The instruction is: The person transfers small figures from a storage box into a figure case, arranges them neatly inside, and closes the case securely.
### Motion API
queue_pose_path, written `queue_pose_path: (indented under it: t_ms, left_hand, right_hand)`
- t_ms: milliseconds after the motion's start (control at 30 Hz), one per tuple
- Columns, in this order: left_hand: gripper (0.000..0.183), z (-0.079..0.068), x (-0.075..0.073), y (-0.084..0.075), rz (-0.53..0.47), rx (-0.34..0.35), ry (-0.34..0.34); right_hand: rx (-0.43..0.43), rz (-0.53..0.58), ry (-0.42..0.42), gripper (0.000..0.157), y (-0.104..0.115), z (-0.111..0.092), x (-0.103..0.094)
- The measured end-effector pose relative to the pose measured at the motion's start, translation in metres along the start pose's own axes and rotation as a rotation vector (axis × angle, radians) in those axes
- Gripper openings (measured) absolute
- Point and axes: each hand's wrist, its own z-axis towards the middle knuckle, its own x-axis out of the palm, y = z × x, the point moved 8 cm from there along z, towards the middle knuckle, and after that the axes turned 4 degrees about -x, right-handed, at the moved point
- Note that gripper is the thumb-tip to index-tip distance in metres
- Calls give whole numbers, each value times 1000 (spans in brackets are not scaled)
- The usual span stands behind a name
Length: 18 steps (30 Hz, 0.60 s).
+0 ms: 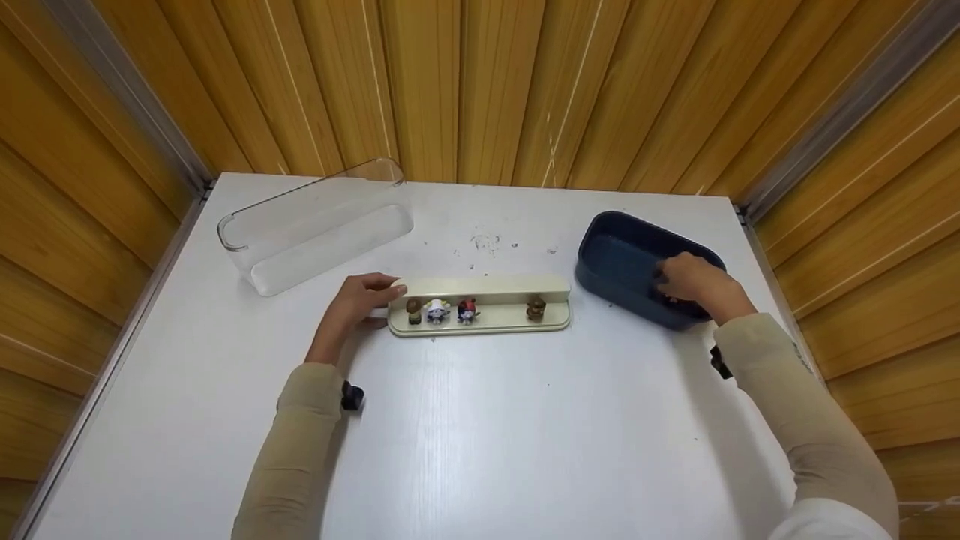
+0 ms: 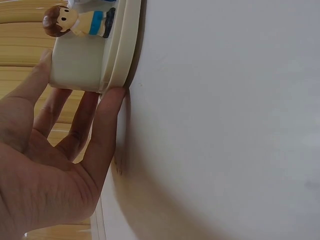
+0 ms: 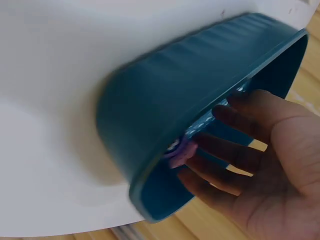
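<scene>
My left hand (image 1: 361,300) grips the left end of a cream stepped display base (image 1: 480,286), its fingers spread round that end in the left wrist view. On the base's lower step stand a brown-haired figurine (image 2: 95,25), a white and purple figurine (image 1: 436,310), a red and dark figurine (image 1: 466,310) and, apart to the right, a brown figurine (image 1: 535,308). My right hand (image 1: 697,281) reaches into a dark blue bin (image 1: 611,289). In the right wrist view its fingers are loosely bent beside a pink and purple piece (image 3: 184,154); contact is unclear.
A clear lidless plastic cover (image 1: 322,225) lies at the back left of the white table (image 1: 480,435). Small dark specks mark the tabletop behind the base. Wood-patterned walls (image 1: 495,90) enclose the back and both sides.
</scene>
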Motion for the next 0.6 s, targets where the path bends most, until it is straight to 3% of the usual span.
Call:
queue_pose_path:
  t_ms: [367, 600]
  left_hand:
    - [52, -1, 1, -1, 7, 26, 5]
    - [52, -1, 0, 1, 3, 16, -5]
  right_hand:
    - [38, 21, 10, 33, -21, -1, 6]
    - [-20, -3, -65, 12, -23, 3, -1]
